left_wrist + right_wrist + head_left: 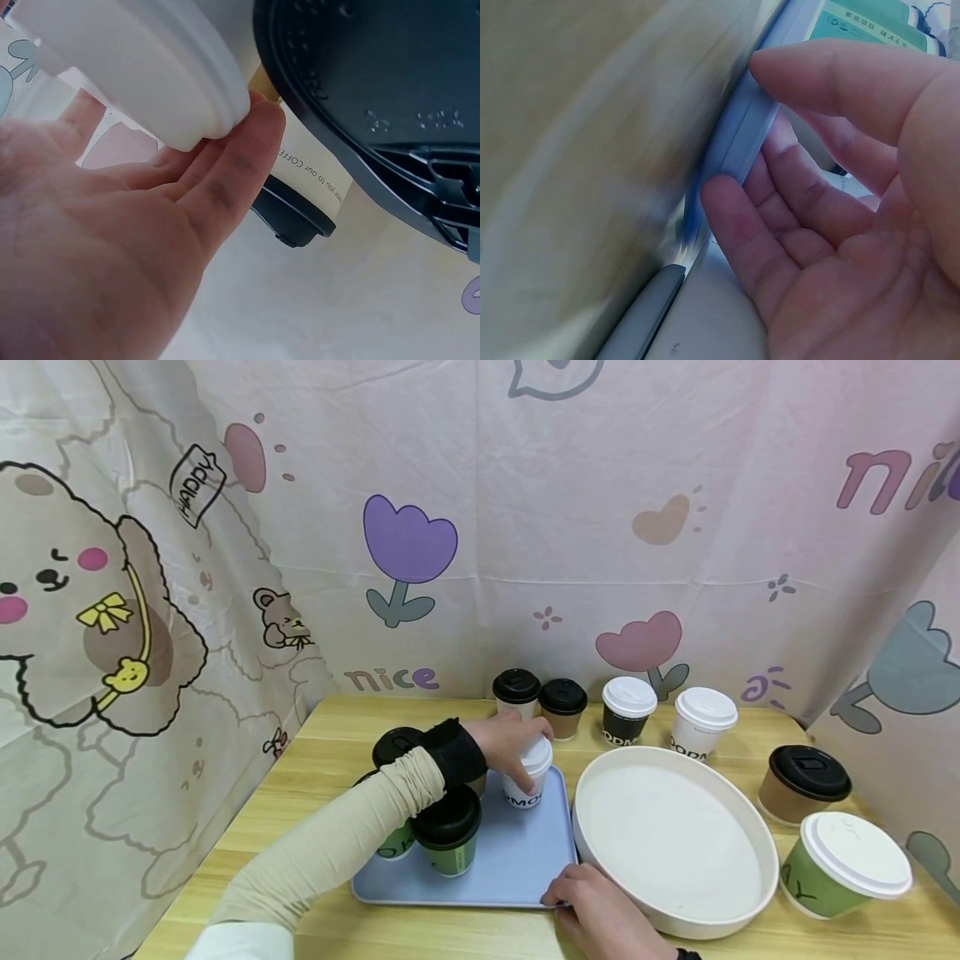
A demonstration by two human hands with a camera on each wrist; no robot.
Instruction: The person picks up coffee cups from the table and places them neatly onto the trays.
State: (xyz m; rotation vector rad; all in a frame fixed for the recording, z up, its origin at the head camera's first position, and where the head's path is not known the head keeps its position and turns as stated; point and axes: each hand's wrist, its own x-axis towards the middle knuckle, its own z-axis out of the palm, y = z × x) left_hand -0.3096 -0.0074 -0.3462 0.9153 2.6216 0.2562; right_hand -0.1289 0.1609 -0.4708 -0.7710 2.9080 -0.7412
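In the head view my left hand (510, 745) grips a white paper cup (523, 787) with a white lid (172, 75), its fingers round the lid. That cup is over the back right part of a blue tray (517, 860); whether it touches the tray I cannot tell. A green cup with a black lid (447, 831) stands at the tray's front, with more black-lidded cups beside and behind it, partly hidden by my left forearm. My right hand (600, 910) holds the tray's front right corner, and the tray's rim (742, 127) lies between thumb and fingers.
A round white tray (675, 835) sits right of the blue one. Behind stand two black-lidded cups (564, 706) and two white-lidded cups (628, 708). At the right are a brown cup (802, 783) and a green cup with white lid (843, 864). Printed cloth hangs behind.
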